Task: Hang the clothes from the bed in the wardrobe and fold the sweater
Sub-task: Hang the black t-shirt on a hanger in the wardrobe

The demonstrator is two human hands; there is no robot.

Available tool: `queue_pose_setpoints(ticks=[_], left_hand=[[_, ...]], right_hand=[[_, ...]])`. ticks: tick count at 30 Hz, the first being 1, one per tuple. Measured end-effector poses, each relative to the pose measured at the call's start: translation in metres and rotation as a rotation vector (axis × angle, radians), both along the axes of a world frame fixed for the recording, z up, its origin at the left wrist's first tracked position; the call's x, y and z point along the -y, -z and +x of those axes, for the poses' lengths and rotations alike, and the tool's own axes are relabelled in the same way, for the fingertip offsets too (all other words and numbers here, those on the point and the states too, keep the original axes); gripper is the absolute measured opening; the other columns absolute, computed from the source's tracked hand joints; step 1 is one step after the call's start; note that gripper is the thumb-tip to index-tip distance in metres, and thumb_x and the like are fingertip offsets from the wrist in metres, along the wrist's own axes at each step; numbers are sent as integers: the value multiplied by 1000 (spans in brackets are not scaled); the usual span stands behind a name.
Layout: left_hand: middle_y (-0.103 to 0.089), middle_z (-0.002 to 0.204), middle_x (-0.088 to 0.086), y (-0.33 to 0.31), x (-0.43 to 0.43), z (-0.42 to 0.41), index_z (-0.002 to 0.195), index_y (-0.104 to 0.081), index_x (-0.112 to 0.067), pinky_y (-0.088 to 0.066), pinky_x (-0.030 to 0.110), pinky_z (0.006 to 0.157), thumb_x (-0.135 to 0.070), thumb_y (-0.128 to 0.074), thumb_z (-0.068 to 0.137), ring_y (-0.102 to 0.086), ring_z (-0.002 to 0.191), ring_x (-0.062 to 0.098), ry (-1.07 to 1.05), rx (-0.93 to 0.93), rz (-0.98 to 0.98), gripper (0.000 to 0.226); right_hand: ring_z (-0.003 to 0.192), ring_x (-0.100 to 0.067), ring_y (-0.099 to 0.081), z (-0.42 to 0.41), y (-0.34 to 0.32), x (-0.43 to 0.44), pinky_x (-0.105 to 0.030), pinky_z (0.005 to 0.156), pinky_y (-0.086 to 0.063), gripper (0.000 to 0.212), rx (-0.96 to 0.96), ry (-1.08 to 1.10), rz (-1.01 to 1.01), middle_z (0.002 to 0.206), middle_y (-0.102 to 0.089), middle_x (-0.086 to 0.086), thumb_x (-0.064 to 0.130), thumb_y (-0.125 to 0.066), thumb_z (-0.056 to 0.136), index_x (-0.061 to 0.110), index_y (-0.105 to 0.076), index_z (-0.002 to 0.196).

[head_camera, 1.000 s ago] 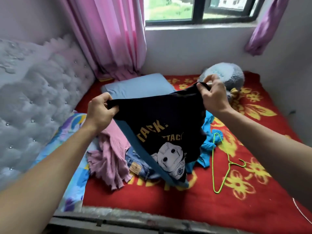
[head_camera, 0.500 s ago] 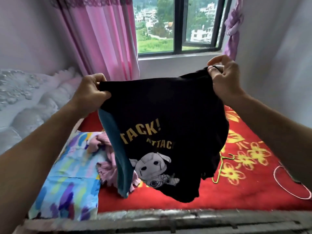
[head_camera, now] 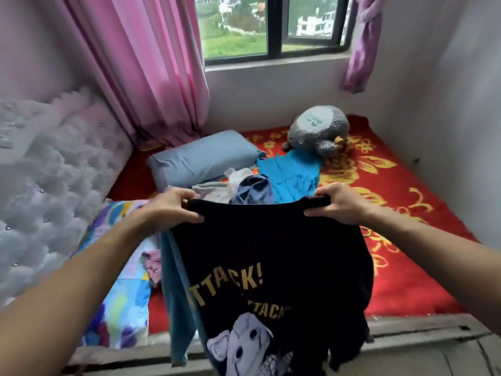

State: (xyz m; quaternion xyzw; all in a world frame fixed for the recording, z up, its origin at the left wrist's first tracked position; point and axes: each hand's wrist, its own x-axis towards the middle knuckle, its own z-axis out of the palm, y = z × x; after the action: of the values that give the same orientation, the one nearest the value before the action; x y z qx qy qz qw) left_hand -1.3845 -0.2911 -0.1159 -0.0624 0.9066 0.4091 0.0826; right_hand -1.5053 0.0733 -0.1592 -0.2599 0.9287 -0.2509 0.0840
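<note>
Now the black T-shirt [head_camera: 271, 253] sits lower than half a second ago: it was up in front of the window, and its top edge is now over the bed. Both hands came down with it. The left hand [head_camera: 173, 206] has its fingers curled over the top-left edge and pinches the fabric. The right hand [head_camera: 339, 203] grips the top-right edge the same way. The shirt is stretched flat between them, print side to the camera, clear of the bed, with its hem past the near bed edge. More of the yellow "TTACK!" lettering shows than before.

A teal strip [head_camera: 176, 294] hangs along the shirt's left side; I can't tell if it is part of the shirt or a separate piece.

The view has tilted down, so more of the bed shows. On the red flowered blanket [head_camera: 406, 280], behind the shirt, lies a loose pile of clothes [head_camera: 252, 189], with a blue garment [head_camera: 292, 175] spread just beside it. A pink knit [head_camera: 151, 264] peeks out left of the shirt, on a multicoloured sheet [head_camera: 122, 299]. A grey-blue pillow [head_camera: 200, 158] and a grey plush toy [head_camera: 317, 128] lie at the far side.

Room: tufted white headboard [head_camera: 54, 180] on the left, pink curtain [head_camera: 151, 71], dark-framed window [head_camera: 273, 25], knotted purple curtain [head_camera: 363, 44] on the right.
</note>
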Motion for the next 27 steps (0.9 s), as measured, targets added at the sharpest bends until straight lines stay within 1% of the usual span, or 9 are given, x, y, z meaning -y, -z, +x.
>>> queue_pose_setpoints(ticks=[2,5,8,12,16,18,21,24,27], left_hand=[[-55,66,-6,39,-9,-19,63,-54,-13,-41,36,65,-11,-84,64,-47,70,3,9,19,-77,30],[-47,54,-12,97,-24,-51,60,-45,-18,-33,28,52,-4,-79,69,-45,56,5,28,51,-156,38],[-54,66,-5,148,-36,-89,66,-48,-20,-39,31,60,-10,-75,70,-56,69,18,-5,50,-345,29],[-70,86,5,211,-52,-148,81,-68,-16,-46,35,73,-16,-68,77,-63,90,28,-86,127,-506,4],[-68,107,7,275,-67,-209,106,-71,-17,-47,40,88,-18,-60,84,-61,104,32,-186,184,-527,25],[-59,123,9,309,-77,-233,125,-61,-13,-43,42,96,-21,-58,88,-55,116,32,-208,240,-470,38],[-37,147,11,358,-88,-252,145,-37,-9,-32,40,110,-28,-60,91,-37,135,29,-154,369,-377,62],[-37,146,13,395,-90,-268,148,-33,-12,-32,41,111,-29,-58,92,-37,135,30,-214,365,-319,63],[-43,140,18,420,-86,-288,144,-40,-9,-34,46,107,-32,-55,94,-41,129,36,-358,327,-345,57]], right_hand=[[70,-26,-60,-18,41,-5,-41,67,-45,33,69,46,-39,68,-61,-7,37,-80,75,12,-60,69],[77,-22,-61,-53,97,-8,-36,68,-44,23,122,101,12,76,-64,-1,39,-73,83,19,-62,76],[94,-25,-65,-97,146,-7,-40,77,-51,24,121,140,112,96,-70,-1,44,-61,89,22,-66,96],[108,-24,-62,-154,206,-6,-35,83,-50,24,176,176,209,116,-69,6,38,-57,89,35,-66,111],[110,-20,-61,-210,264,1,-32,80,-47,27,260,241,210,118,-68,11,32,-55,89,39,-67,112],[111,-21,-60,-233,295,7,-33,81,-48,31,321,270,171,121,-66,8,26,-52,90,36,-66,115],[120,-28,-54,-252,344,9,-40,94,-47,39,396,253,192,129,-58,-4,26,-51,92,29,-57,131],[124,-30,-49,-256,387,-6,-41,98,-44,47,499,302,254,136,-49,-8,31,-55,92,25,-48,138],[119,-33,-54,-254,421,-44,-40,95,-45,43,547,538,268,130,-55,-13,29,-59,89,21,-53,132]])
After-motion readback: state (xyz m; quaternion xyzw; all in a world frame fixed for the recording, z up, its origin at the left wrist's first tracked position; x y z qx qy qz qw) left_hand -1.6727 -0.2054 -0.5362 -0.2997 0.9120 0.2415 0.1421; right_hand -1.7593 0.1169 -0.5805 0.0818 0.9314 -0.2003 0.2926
